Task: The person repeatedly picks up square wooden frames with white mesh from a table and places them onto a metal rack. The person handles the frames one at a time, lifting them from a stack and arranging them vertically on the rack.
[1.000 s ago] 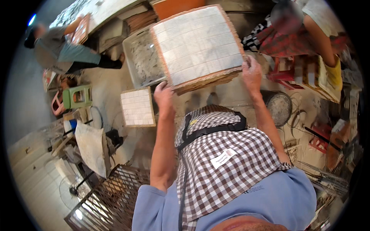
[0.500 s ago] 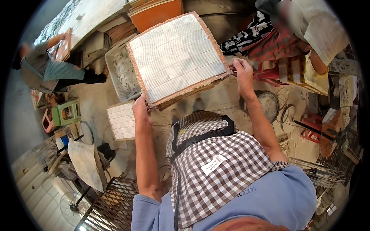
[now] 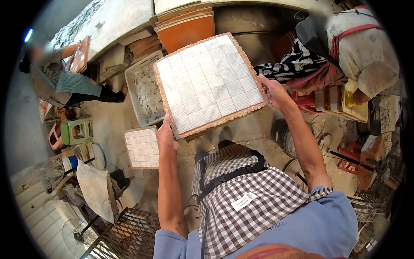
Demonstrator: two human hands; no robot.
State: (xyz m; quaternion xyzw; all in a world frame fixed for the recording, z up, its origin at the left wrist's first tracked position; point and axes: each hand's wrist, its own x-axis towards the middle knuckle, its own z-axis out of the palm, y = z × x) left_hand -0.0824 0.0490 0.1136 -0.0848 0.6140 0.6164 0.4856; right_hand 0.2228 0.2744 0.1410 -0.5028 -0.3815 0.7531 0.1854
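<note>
A square board of pale, ribbed tiles (image 3: pixel 209 84) with an orange-pink, crumbly rim is held up in front of me. My left hand (image 3: pixel 166 136) is closed on its near left edge, thumb along the side. My right hand (image 3: pixel 276 94) grips the right edge near the closer corner. The fingers under the board are hidden. A smaller tiled board (image 3: pixel 141 148) lies below and left of my left hand. Beyond it, a white plastic basket (image 3: pixel 139 113) holds broken pale pieces.
Orange boards (image 3: pixel 186 33) are stacked under a long worktable (image 3: pixel 125 19). A co-worker (image 3: pixel 56 82) stands at the left with a board; another person (image 3: pixel 362 43) sits at the right by a box (image 3: pixel 334 101). A green stool (image 3: pixel 76 130) and fans (image 3: pixel 77 236) are around.
Both hands have moved from pinching the board's near corners to gripping its sides. The view has shifted, so the board and surroundings sit lower and further right.
</note>
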